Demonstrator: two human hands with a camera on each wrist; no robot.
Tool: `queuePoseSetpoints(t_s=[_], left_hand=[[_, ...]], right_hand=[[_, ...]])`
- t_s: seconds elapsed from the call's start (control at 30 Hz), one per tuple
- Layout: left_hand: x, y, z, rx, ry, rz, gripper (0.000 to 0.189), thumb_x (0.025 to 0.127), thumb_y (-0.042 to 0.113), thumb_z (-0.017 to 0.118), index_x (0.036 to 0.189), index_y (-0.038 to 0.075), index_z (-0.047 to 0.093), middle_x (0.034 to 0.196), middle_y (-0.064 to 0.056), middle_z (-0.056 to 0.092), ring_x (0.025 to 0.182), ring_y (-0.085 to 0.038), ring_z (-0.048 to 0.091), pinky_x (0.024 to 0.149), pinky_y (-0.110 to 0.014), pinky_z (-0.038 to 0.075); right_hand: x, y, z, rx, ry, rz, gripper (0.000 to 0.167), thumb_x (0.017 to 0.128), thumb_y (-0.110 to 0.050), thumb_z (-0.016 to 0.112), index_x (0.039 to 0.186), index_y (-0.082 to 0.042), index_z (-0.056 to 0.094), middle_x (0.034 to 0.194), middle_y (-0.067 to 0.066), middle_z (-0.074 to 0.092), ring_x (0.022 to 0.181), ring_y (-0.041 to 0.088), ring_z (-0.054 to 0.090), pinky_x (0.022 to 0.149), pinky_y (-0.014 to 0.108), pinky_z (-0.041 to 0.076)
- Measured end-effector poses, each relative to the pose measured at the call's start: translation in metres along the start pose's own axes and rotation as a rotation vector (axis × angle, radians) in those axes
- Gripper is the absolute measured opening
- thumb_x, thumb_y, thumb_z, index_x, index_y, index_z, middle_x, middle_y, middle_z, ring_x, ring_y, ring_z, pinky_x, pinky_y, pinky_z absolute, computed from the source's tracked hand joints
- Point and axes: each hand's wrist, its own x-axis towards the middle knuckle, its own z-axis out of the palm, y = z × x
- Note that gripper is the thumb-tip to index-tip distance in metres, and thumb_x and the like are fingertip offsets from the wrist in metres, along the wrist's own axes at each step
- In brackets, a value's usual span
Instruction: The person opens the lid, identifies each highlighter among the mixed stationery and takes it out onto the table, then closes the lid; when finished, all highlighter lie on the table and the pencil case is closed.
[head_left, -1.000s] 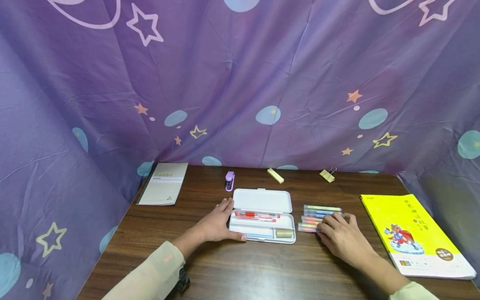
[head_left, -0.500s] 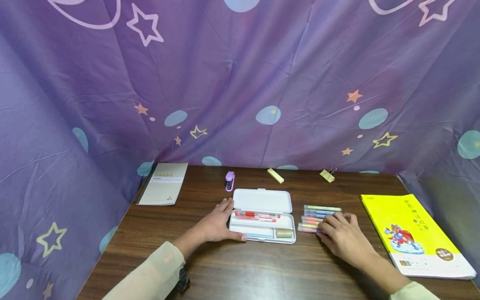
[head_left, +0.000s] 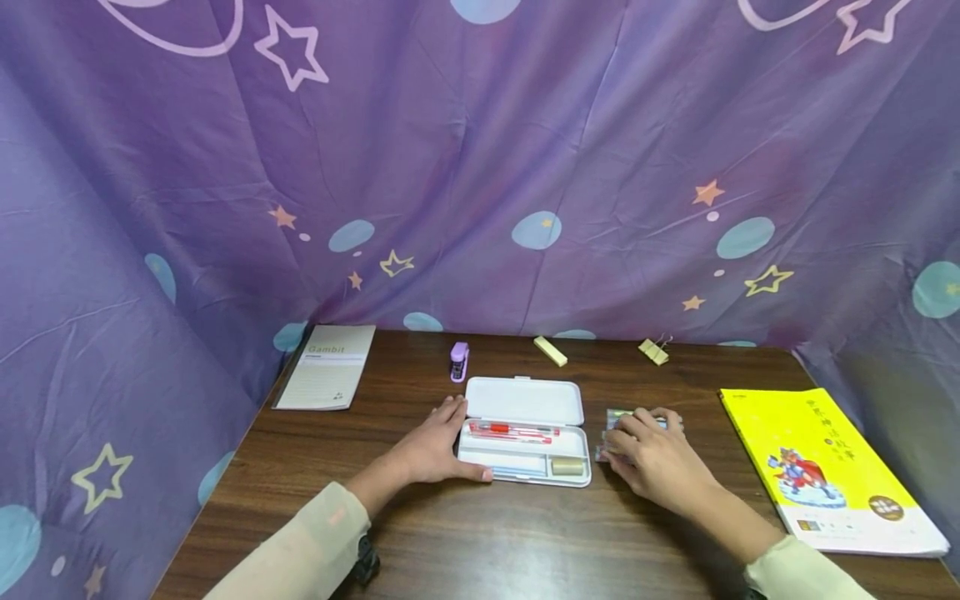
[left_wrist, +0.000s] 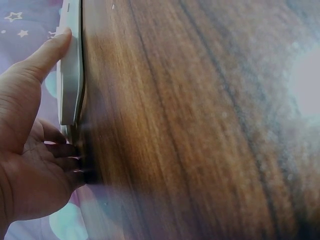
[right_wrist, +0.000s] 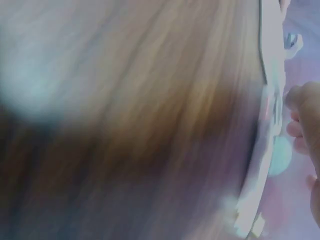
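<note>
A white pencil case [head_left: 525, 402] lies with its lid raised back on the table, holding red pens [head_left: 513, 432] and a small olive-coloured block [head_left: 567, 467]. My left hand [head_left: 431, 446] rests at its left end, thumb along the front rim and fingers by the left side. In the left wrist view, the thumb touches the edge of the case [left_wrist: 70, 85]. Over a row of clear-barrelled, coloured pens [head_left: 621, 413] to the right of the case is my right hand [head_left: 652, 454], fingers bent. It hides most of them; whether it grips one is unclear, and the right wrist view is blurred.
Along the back stand a purple stapler [head_left: 459, 363], a pale yellow bar [head_left: 551, 351] and a yellow binder clip [head_left: 653, 352]. A Gambit notebook [head_left: 326, 368] lies back left, a yellow book [head_left: 832, 467] at right. A patterned purple curtain [head_left: 480, 167] surrounds the table [head_left: 495, 542].
My right hand has shifted left and slightly back across the pens, hiding more of their left ends. The left hand and the pencil case stay where they were.
</note>
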Motion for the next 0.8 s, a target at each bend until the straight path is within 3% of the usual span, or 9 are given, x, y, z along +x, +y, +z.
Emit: queuePoseSetpoints(t_s=[0.37, 0.8], left_hand=[[-0.002, -0.001, 0.0, -0.001, -0.002, 0.01, 0.135, 0.084, 0.069, 0.088, 0.176, 0.0, 0.018, 0.186, -0.022, 0.014, 0.173, -0.043, 0.013, 0.14, -0.06, 0.022], [0.0, -0.002, 0.0, -0.004, 0.001, 0.023, 0.135, 0.084, 0.07, 0.087, 0.175, -0.002, 0.018, 0.185, -0.023, 0.015, 0.172, -0.044, 0.014, 0.141, -0.057, 0.022]], right_hand=[[0.048, -0.049, 0.019, 0.034, 0.038, -0.176, 0.023, 0.086, -0.025, 0.093, 0.1, -0.014, 0.079, 0.098, -0.001, 0.072, 0.093, 0.02, 0.065, 0.088, 0.056, 0.058], [0.063, -0.083, 0.036, 0.044, -0.009, -0.259, 0.012, 0.095, -0.025, 0.082, 0.102, -0.019, 0.075, 0.098, -0.004, 0.072, 0.099, 0.02, 0.064, 0.095, 0.051, 0.052]])
